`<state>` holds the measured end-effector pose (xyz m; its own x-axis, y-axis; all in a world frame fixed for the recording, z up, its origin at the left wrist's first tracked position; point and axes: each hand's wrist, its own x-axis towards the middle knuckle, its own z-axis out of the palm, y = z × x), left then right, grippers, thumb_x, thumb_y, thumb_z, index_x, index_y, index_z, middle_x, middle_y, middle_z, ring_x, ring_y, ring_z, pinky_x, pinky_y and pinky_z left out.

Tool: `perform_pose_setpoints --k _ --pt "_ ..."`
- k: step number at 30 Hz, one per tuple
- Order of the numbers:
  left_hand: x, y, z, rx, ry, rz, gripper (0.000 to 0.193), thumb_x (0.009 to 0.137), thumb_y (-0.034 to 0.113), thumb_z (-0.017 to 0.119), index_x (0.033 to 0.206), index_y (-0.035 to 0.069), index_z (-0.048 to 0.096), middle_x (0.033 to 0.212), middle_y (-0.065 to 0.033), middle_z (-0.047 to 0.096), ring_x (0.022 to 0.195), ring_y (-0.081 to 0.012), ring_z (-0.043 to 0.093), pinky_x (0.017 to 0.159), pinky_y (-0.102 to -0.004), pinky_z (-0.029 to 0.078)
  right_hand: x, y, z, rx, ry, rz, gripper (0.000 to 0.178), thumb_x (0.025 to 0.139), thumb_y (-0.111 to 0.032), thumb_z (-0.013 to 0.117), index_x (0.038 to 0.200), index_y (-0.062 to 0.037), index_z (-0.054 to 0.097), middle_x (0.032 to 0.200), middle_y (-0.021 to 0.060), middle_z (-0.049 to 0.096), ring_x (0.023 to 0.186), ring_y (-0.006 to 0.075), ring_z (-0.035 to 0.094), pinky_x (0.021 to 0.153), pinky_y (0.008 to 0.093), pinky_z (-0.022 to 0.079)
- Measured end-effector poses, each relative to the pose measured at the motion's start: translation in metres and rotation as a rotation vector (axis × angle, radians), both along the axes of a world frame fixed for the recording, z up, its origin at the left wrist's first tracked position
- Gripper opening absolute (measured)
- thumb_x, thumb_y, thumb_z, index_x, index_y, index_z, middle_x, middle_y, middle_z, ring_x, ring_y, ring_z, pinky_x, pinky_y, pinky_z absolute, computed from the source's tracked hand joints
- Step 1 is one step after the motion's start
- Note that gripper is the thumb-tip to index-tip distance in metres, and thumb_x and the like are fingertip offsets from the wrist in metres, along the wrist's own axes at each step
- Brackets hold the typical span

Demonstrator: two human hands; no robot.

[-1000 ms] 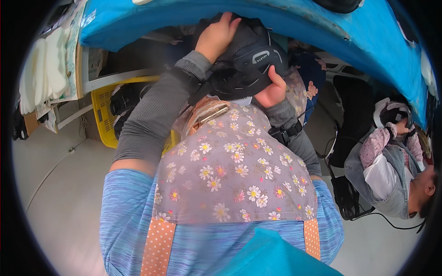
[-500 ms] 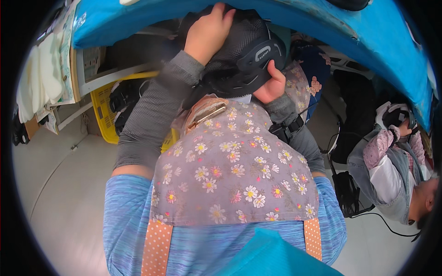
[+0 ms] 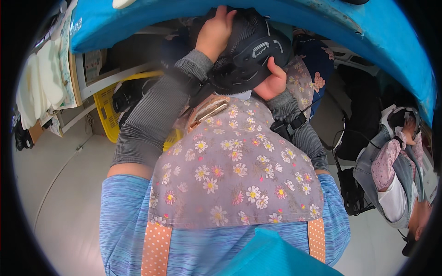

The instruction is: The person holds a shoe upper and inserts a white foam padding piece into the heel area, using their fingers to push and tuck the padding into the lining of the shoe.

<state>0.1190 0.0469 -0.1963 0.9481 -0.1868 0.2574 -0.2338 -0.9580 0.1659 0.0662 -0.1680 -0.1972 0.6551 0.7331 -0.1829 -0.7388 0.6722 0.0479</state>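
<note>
On my lap, just under the table edge, rests a black fabric piece [image 3: 251, 60] with mesh, a padded panel and a pale loop-shaped emblem; it looks like a bag, but its exact kind does not show. My left hand [image 3: 215, 34] grips its upper left part, fingertips at the top edge. Lower down on the other side, my right hand [image 3: 272, 82] holds the rim, thumb up beside the emblem panel and fingers mostly hidden by the fabric. A floral apron [image 3: 239, 170] covers my front, and a metal-edged object [image 3: 209, 113] lies against it below the black piece.
A blue-covered table [image 3: 294, 18] curves across the top. Beside my left forearm, a yellow basket [image 3: 106, 120] holds black items. White padded pieces [image 3: 46, 78] are stacked at far left. A co-worker [image 3: 389, 170] sits at right, handling a dark item. A cable [image 3: 57, 177] runs along the floor.
The black piece has turned slightly and shifted a little right and down, both hands keeping hold. My left hand has moved slightly right with it. The co-worker's arms have shifted.
</note>
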Motion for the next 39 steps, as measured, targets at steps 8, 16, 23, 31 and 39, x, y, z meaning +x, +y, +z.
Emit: perform_pose_setpoints --k 8,16,23,31,39 --pt "0.002 -0.007 0.017 -0.486 0.137 0.316 0.032 0.099 0.036 0.052 0.108 0.005 0.051 0.075 -0.0254 0.064 0.069 -0.0453 0.063 0.056 -0.0516 0.050 -0.002 0.008 0.007 -0.142 -0.033 0.011 0.061 0.099 -0.040 0.048 0.146 -0.0036 0.034 0.149 0.0189 0.039 0.138 0.0379 0.036 0.115 0.0549 0.026" --pt "-0.002 -0.014 0.061 -0.180 -0.062 0.290 0.027 0.099 0.029 0.050 0.100 0.002 0.057 0.054 -0.0187 0.058 0.049 -0.0368 0.059 0.044 -0.0474 0.046 -0.009 0.004 0.003 0.204 0.130 0.003 0.061 0.100 -0.044 0.044 0.146 -0.0046 0.034 0.149 0.0201 0.038 0.137 0.0398 0.037 0.114 0.0574 0.026" --pt "0.003 -0.007 0.036 0.041 -0.013 0.061 0.029 0.100 0.026 0.048 0.102 -0.001 0.056 0.063 -0.0207 0.062 0.055 -0.0356 0.062 0.048 -0.0457 0.049 -0.007 0.004 0.005 0.248 0.134 0.028 0.059 0.102 -0.042 0.039 0.146 -0.0030 0.033 0.149 0.0200 0.038 0.136 0.0381 0.038 0.113 0.0559 0.029" --pt "0.012 -0.010 0.010 -0.297 0.295 0.167 0.031 0.100 0.034 0.045 0.108 0.004 0.048 0.074 -0.0253 0.065 0.070 -0.0433 0.065 0.060 -0.0531 0.052 -0.007 0.002 0.008 0.153 0.097 0.018 0.057 0.102 -0.038 0.042 0.145 -0.0014 0.034 0.147 0.0203 0.040 0.136 0.0375 0.039 0.114 0.0547 0.030" --pt "0.009 -0.011 0.022 -0.305 0.139 0.119 0.030 0.100 0.032 0.046 0.105 0.003 0.048 0.072 -0.0252 0.065 0.070 -0.0431 0.065 0.060 -0.0527 0.052 -0.007 0.004 0.012 -0.056 -0.039 -0.049 0.057 0.100 -0.038 0.047 0.143 -0.0019 0.038 0.145 0.0188 0.043 0.135 0.0368 0.040 0.114 0.0542 0.030"
